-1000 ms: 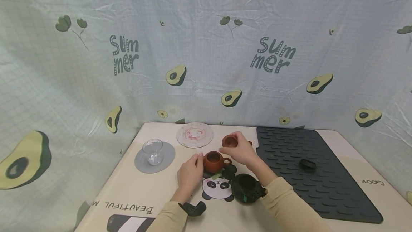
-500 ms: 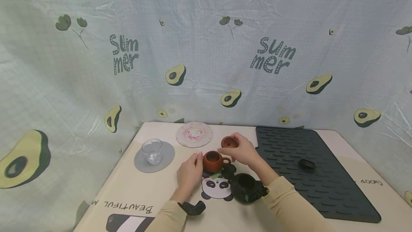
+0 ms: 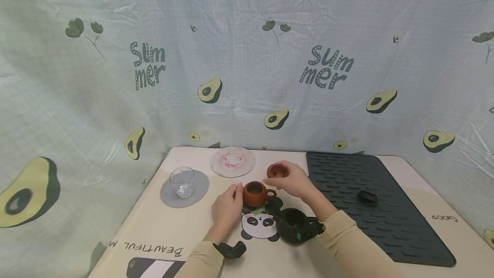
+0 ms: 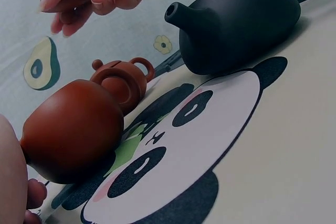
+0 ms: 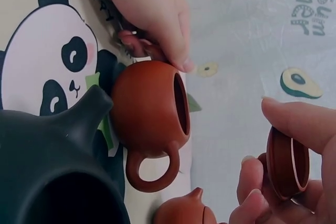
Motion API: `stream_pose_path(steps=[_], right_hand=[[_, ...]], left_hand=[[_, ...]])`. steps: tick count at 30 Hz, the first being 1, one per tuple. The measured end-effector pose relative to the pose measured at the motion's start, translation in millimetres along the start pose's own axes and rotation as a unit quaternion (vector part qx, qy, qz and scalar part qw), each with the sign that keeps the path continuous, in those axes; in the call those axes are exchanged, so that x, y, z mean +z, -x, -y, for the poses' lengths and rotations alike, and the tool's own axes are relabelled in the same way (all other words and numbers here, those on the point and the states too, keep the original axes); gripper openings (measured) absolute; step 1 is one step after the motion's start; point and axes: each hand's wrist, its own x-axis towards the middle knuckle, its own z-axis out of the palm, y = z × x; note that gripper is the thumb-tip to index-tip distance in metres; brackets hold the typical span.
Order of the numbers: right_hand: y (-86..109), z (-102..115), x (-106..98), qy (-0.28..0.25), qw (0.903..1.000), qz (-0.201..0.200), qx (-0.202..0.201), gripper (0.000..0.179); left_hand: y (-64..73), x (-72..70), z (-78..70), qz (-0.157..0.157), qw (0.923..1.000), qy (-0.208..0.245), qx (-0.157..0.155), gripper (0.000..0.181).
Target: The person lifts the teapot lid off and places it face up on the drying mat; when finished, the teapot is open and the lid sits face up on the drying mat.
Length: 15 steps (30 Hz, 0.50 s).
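Observation:
A reddish-brown clay teapot (image 3: pixel 254 194) stands lidless on a panda-shaped mat (image 4: pixel 189 129), its mouth up and its loop handle to the right. My left hand (image 3: pixel 227 211) holds it at its left side, thumb and fingers close to the spout. My right hand (image 3: pixel 295 180) pinches a matching clay lid (image 5: pixel 286 163) by its edge, above and behind the teapot, with its hollow underside turned toward me. A second, smaller clay pot (image 4: pixel 126 80) stands behind; in the head view my right hand hides it.
A dark lidless teapot (image 3: pixel 293 226) sits at the panda's right, below my right forearm. On the ribbed black mat (image 3: pixel 378 226) lies a small black piece (image 3: pixel 368 197). At left, a clear glass (image 3: pixel 183 182) stands on a grey round mat (image 3: pixel 167 196); a pink-white round mat (image 3: pixel 233 162) lies behind.
My right hand and the lid have shifted slightly, and the lid's angle differs a little. The small pot's edge, visible earlier beside that hand, is now covered. My left hand stays in place.

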Motion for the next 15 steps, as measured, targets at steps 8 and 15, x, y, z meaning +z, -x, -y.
stream_pose_path(steps=[8,15], right_hand=[[2.0,-4.6,-3.1,0.009,0.9999,0.004,0.014,0.049],[2.8,-4.7,-4.5,-0.008,0.9997,0.008,0.021,0.058]], left_hand=[[-0.6,1.2,0.5,0.001,1.0000,0.000,0.000,0.039],[0.6,1.1,2.0,0.000,1.0000,0.000,0.003,0.039]])
